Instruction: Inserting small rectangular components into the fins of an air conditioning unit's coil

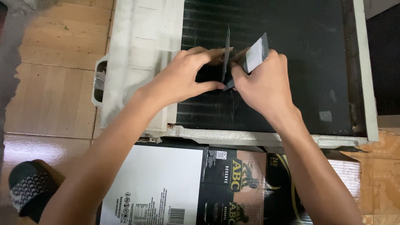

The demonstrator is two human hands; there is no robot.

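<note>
Head view: both hands meet at upper centre of the frame, over the dark finned coil [291,62] of an air-conditioner unit [141,54] lying flat on the floor. The left hand [185,75] is curled, thumb and fingertips pinching the lower part of a thin dark strip [226,52]. The strip stands on edge, long axis running up-frame, right between the two hands. The right hand [260,85] is closed around a flat grey comb-like tool [255,54], its blade angled toward upper right, and it touches the strip from the right side. Both hands are equally near the strip.

The coil is matte black with fine ribs; the casing is off-white plastic, scuffed. A printed cardboard box [175,187], glossy black and white, lies flat at lower centre. Tan floor tiles [50,96] fill the left. A patterned dark slipper [29,189] sits at lower left.
</note>
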